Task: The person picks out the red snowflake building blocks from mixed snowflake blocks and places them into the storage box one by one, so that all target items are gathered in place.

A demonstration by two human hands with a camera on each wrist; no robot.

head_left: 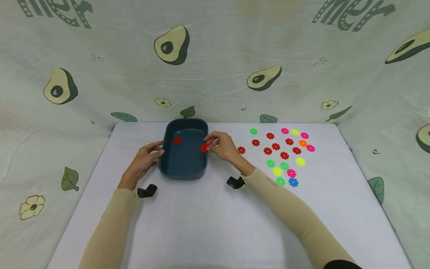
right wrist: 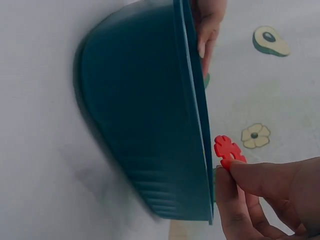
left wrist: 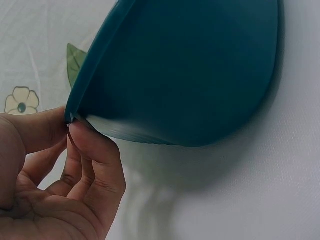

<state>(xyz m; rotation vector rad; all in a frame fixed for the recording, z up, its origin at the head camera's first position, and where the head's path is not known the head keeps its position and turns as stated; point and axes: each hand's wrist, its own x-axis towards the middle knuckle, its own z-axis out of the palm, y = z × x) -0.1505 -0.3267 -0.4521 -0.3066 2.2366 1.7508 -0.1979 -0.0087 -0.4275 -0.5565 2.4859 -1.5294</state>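
Sleeves [head_left: 111, 228] are filling the lower part of the head view, both forearms running up from the bottom edge onto the white tabletop [head_left: 208, 224].

Left hand [head_left: 142, 162] is sitting left of centre, fingers [left wrist: 95, 150] curling against the left rim of the dark teal tray [head_left: 184, 164]; in the left wrist view thumb and forefinger are pinching that rim.

Tray is lying at frame centre, near the tabletop's far edge. One red flower disc [head_left: 177, 140] is resting inside it, upper left of the tray floor.

Right hand [head_left: 223, 146] is hovering just right of the tray, fingers narrow, pinching a second red flower disc [head_left: 204, 148] right at the tray's right rim. Right wrist view is showing this disc [right wrist: 228, 150] held between thumb and fingertips, just beside the rim; cannot tell whether it is touching.

Loose flower discs [head_left: 283, 155] are lying scattered in the centre right of the frame: red, green, pink, yellow, orange, blue. Nearest red one [head_left: 241, 150] is sitting just right of the right hand.

Avocado-print cloth [head_left: 215, 56] is hanging across the top.
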